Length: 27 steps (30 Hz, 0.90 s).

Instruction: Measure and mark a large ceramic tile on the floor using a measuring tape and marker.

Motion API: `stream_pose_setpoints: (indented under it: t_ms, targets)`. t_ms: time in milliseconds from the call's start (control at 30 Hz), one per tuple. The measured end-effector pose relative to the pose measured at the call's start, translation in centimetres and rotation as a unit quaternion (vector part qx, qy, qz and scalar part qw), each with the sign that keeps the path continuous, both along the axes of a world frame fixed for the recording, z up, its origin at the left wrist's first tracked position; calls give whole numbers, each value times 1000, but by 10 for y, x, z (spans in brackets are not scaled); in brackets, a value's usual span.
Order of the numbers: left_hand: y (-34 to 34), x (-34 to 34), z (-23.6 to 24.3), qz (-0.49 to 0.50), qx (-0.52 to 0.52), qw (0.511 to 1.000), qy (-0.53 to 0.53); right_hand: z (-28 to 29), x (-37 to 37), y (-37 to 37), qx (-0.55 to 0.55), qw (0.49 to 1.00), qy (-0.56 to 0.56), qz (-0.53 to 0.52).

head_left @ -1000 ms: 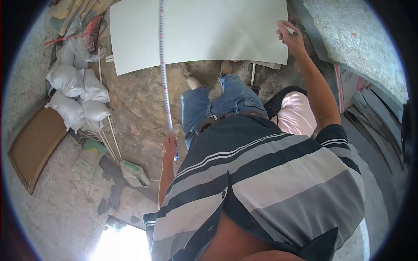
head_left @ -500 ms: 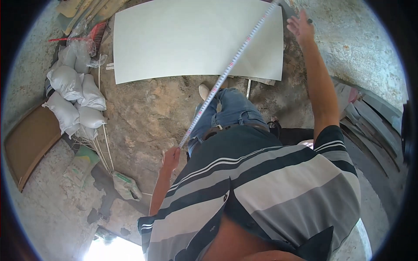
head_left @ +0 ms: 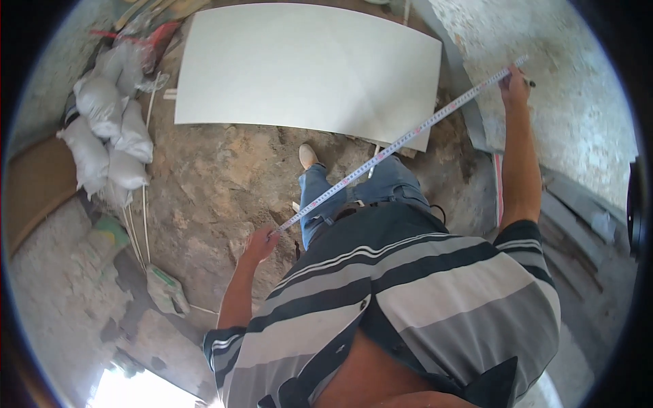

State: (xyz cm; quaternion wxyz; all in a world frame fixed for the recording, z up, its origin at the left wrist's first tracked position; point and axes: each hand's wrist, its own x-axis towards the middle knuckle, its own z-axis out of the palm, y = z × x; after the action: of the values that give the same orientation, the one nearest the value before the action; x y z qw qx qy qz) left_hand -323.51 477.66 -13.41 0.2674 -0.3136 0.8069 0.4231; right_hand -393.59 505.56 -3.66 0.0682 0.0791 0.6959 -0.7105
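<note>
A white tape measure blade (head_left: 381,157) stretches diagonally in front of my body, its markings facing up. My left hand (head_left: 259,245) is closed around its lower left end beside my hip; whether a case is in that palm is hidden. Out to the right, my right hand (head_left: 515,88) grips the blade close to its far end, and a short piece sticks out past the fingers. A small dark stick-like thing (head_left: 530,83) juts from the same hand, too small to name. Beyond the blade lies a large white board (head_left: 306,68), whose near right corner the blade crosses over in view.
Stuffed white sacks (head_left: 102,109) are piled at the left, near thin pale rods (head_left: 145,224) and a crumpled bag (head_left: 166,291). A brown panel (head_left: 41,183) leans behind them. Long grey strips (head_left: 568,214) lie at the right, below a rough wall (head_left: 558,81).
My right hand was open and apart from the blade; now it has closed on it farther right and lower. The blade has swung to a flatter slant. My view has shifted somewhat.
</note>
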Motion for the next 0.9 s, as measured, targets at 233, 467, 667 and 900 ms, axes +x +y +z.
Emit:
stream_pose_setpoints:
  t_ms: [233,467,667,900]
  targets:
    - [59,-175,-22,8,28,993,117,-54,79,-41,-7,965,-92,244]
    - [153,-329,-23,110,44,979,168,-96,158,-15,68,875,-256,405]
    - [216,-340,-60,156,39,968,192,-129,164,30,124,794,-299,514]
    - [215,-313,-117,186,137,957,174,-152,142,46,276,780,-50,560]
